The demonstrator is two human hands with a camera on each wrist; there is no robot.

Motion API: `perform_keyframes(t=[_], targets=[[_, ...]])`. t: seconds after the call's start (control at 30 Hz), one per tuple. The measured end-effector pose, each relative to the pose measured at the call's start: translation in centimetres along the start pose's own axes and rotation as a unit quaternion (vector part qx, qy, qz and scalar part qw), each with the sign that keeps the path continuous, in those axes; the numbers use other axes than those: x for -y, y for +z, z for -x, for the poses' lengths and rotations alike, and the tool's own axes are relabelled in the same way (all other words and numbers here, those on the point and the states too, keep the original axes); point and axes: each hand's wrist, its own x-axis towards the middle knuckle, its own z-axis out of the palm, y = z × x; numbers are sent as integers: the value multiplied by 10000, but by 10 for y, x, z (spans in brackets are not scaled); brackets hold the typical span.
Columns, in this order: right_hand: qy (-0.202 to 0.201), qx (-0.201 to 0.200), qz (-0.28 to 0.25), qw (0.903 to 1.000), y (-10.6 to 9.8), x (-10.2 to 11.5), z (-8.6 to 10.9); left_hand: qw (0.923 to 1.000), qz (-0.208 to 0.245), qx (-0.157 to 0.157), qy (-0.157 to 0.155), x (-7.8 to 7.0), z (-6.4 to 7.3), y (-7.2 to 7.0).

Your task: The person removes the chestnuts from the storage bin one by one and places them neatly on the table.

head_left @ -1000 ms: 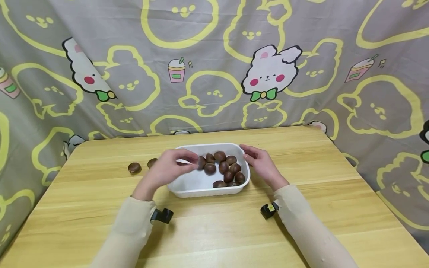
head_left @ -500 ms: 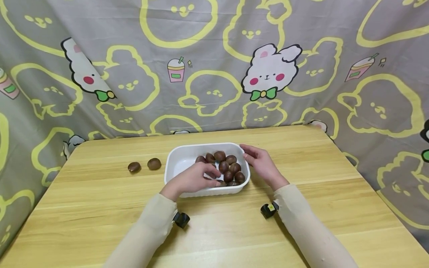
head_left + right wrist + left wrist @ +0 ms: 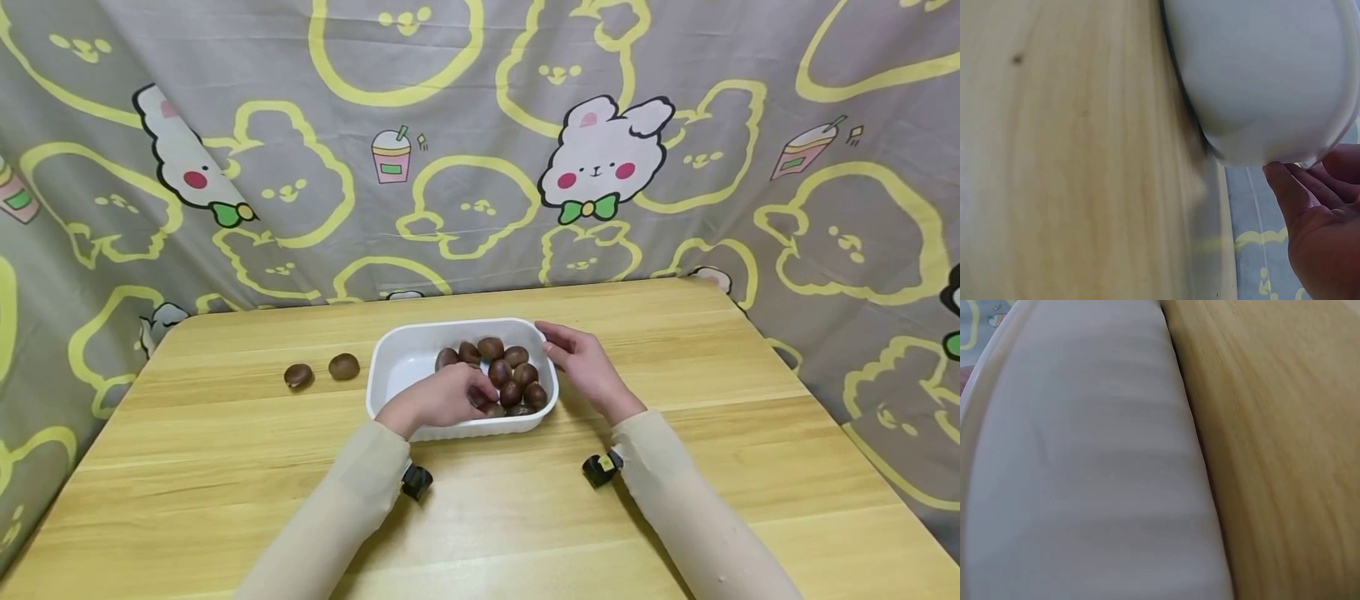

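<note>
Chestnuts (image 3: 512,377) in tray (image 3: 397,367): left hand (image 3: 442,397) pinching one; right hand (image 3: 581,367), fingers relaxed, touching the rim.

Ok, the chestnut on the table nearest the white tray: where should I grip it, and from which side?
Probably from straight above, pinching its rounded flanks. That chestnut lies low on the table, with open wood around it, a second chestnut to its left and the white tray to its right, both apart from it. The left hand is closest.
</note>
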Motion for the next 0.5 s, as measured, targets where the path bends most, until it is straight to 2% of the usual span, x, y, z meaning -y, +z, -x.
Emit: perform_keyframes(t=[0.2, 0.5], targets=[[12, -15, 40, 10000, -1, 0, 1, 9999, -109, -47, -50, -3, -1, 2], [11, 13, 59, 10000, -1, 1, 1, 9991, -388, -40, 134, -3, 0, -2]])
